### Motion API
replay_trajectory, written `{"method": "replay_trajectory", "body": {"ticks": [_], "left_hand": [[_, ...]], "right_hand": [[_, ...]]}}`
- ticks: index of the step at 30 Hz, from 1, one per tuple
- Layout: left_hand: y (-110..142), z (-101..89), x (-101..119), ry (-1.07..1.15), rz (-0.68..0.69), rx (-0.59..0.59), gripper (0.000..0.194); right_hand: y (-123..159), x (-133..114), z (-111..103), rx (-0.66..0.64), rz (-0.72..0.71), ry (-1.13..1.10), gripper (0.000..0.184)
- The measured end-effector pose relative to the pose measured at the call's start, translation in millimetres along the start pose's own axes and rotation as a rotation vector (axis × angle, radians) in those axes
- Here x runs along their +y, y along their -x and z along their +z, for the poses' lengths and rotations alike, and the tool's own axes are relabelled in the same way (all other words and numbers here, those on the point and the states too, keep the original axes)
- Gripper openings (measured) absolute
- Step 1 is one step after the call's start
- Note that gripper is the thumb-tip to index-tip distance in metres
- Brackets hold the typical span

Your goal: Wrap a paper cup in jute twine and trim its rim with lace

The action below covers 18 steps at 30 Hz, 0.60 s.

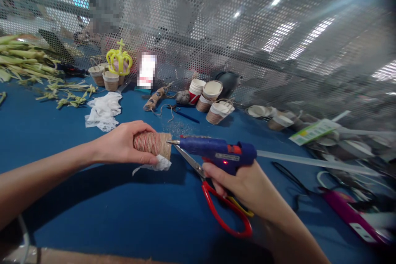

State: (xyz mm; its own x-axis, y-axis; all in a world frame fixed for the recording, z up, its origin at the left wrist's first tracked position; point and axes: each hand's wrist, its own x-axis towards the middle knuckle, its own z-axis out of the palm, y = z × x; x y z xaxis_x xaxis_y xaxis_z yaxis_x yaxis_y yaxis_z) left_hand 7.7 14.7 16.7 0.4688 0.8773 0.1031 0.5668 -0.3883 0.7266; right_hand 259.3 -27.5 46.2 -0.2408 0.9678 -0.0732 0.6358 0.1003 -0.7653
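A perforated metal screen (185, 29) rises behind a blue worktop (133, 222) strewn with craft supplies. The left hand (136, 144) has its fingers curled around a twine-wrapped cup (151, 142) tipped on its side, a scrap of white lace (162, 163) hanging just below the thumb. The right hand (244, 183) has its fingers clamped around the handle of a glue gun (213, 150), red light lit, nozzle at the cup's end; contact cannot be told. Scissors (195, 166) lie open by the right fingers; whether gripped too is unclear.

A slip of the cup or a dip of the gun could bring a hot nozzle against the left fingertips; the loose lace could catch stray glue, and the scissor loops could snag the right hand.

By count: one gun, one cup in hand, one pair of scissors; beyond the left fingers, one yellow crown (119, 66), one heap of white lace (105, 111), and one twine bundle (155, 98). Cups far right of the right fingers blur past counting.
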Motion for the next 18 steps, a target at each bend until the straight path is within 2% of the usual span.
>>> {"method": "replay_trajectory", "body": {"ticks": [5,12,18], "left_hand": [[0.4,-1.9,2.7,0.152,-0.103,-0.052,0.051],[0.2,-0.6,5.9,0.398,-0.228,-0.112,0.048],[-0.1,-1.0,6.3,0.489,-0.265,-0.122,0.047]], "right_hand": [[2.6,-0.7,0.6,-0.009,-0.004,-0.040,0.026],[2.7,1.0,0.1,-0.049,-0.020,0.005,0.042],[3.8,0.6,-1.9,-0.065,0.000,-0.006,0.040]]}}
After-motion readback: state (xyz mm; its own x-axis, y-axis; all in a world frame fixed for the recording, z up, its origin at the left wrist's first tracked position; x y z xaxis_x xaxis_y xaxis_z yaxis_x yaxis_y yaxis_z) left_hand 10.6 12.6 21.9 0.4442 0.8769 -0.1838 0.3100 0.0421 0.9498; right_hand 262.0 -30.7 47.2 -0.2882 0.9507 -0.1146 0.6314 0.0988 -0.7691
